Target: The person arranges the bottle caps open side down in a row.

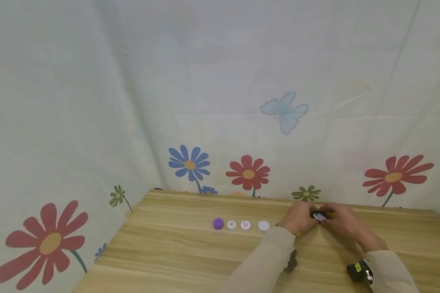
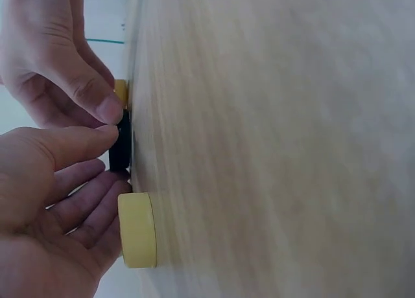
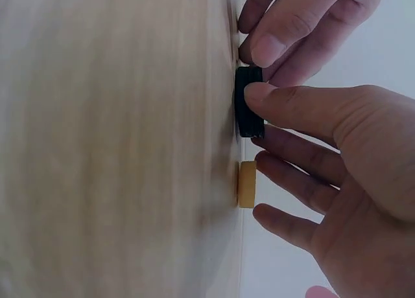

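Near the table's far edge, both hands meet at a black round cap (image 1: pixel 319 215) with a pale face showing in the head view. My left hand (image 1: pixel 300 215) pinches it from the left, thumb on its side and fingers behind. From the right, my right hand (image 1: pixel 342 221) holds it too, its thumb laid across the cap's black side (image 3: pixel 249 103) in the right wrist view. A yellow cap (image 2: pixel 137 230) stands beside the left fingers. An orange-yellow cap (image 3: pixel 247 184) sits close to the right fingertips.
Left of the hands, a row of caps lies on the wooden table (image 1: pixel 176 248): a purple cap (image 1: pixel 218 223), a white cap with a square mark (image 1: pixel 231 224), one with a pink mark (image 1: pixel 245 225) and a plain white cap (image 1: pixel 263 226). A flower-printed curtain (image 1: pixel 220 101) hangs behind.
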{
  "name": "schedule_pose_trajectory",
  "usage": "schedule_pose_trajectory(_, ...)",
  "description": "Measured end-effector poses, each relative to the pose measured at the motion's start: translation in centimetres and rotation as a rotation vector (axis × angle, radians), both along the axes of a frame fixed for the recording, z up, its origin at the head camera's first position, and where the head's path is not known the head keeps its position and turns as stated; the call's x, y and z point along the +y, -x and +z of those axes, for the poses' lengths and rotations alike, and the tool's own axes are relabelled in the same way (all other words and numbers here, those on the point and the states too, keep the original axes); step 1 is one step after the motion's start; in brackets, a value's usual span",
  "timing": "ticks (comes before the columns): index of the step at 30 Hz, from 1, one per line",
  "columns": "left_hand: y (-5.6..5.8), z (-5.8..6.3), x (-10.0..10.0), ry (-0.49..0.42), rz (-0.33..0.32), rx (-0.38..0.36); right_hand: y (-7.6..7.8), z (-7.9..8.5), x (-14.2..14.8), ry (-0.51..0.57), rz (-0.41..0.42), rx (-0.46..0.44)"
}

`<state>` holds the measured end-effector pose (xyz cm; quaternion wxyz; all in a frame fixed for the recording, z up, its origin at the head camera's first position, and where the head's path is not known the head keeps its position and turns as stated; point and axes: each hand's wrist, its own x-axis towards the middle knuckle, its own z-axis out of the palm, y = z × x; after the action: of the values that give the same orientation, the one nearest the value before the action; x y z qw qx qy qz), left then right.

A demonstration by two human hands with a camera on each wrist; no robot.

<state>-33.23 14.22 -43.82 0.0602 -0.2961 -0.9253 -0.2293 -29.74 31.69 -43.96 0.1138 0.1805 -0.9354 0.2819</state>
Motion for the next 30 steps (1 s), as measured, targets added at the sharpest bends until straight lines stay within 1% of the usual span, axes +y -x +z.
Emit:
schedule_pose_trajectory(3,0.0,-0.1,-0.2,-0.023,-0.02,0.01,-0.2,0.2,-0.2,0.001,-0.012,-0.005)
schedule_pose_trajectory(6,-0.1,-0.2,-0.7,-0.106,-0.032,-0.022,-0.3,0.5,-0.4,0.012,-0.026,-0.003)
schedule_pose_trajectory(10,-0.6,-0.1,-1.3,-0.249,-0.015,-0.078,-0.7,1.0,-0.5,0.049,-0.022,-0.007)
schedule_pose_trajectory(14,-1.1,-0.1,-1.8,-0.336,0.013,-0.063,-1.1,1.5,-0.4,0.087,0.002,-0.02)
schedule_pose_trajectory(18,-1.7,0.0,-2.3,-0.384,0.027,-0.025,-1.6,2.0,-0.3,0.13,0.021,-0.045)
schedule_pose_trajectory(22,-2.1,0.1,-2.7,-0.41,0.026,0.004,-2.1,2.5,-0.5,0.167,0.028,-0.088)
schedule_pose_trajectory(24,-2.2,0.2,-3.0,-0.431,0.021,-0.005,-2.3,2.7,-0.7,0.175,0.024,-0.111)
schedule_pose_trajectory(30,-2.3,0.7,-4.2,-0.491,-0.009,-0.077,-2.5,3.1,-1.2,0.184,0.01,-0.154)
